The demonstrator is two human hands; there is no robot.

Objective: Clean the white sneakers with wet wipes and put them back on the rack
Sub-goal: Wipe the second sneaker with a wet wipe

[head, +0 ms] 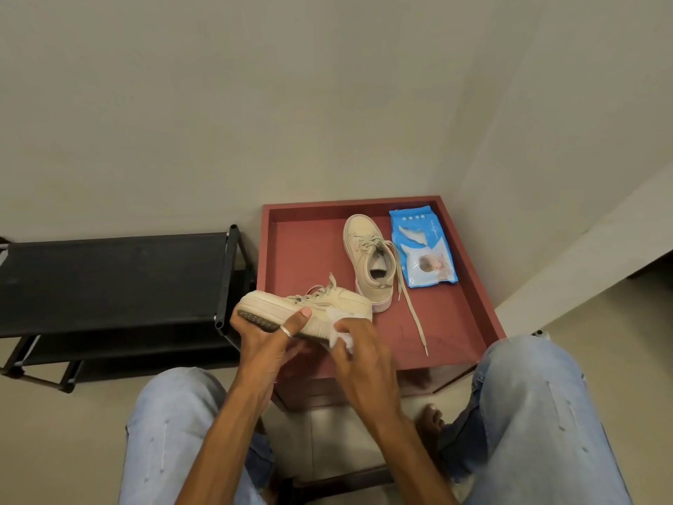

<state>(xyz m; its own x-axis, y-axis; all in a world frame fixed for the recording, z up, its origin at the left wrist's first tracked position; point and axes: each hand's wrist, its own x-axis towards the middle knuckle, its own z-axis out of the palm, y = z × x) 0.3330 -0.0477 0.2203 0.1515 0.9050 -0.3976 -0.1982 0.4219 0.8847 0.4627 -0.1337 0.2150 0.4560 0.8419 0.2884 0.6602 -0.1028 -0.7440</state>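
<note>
My left hand point(266, 333) grips a white sneaker point(291, 304) from below, tipped on its side with the sole toward me, above the near left corner of the red table. My right hand point(358, 344) pinches a crumpled white wet wipe point(340, 331) against the sneaker's side near the heel. The second white sneaker point(368, 256) stands upright on the red table point(302, 246), toe away from me, its lace trailing toward the front edge. A blue pack of wet wipes point(422, 249) lies to its right.
A black shoe rack point(109, 278) stands on the left against the wall, with a lower shelf beneath its top shelf. The red table has a raised rim and sits in the room's corner. My knees in light jeans flank the table's front.
</note>
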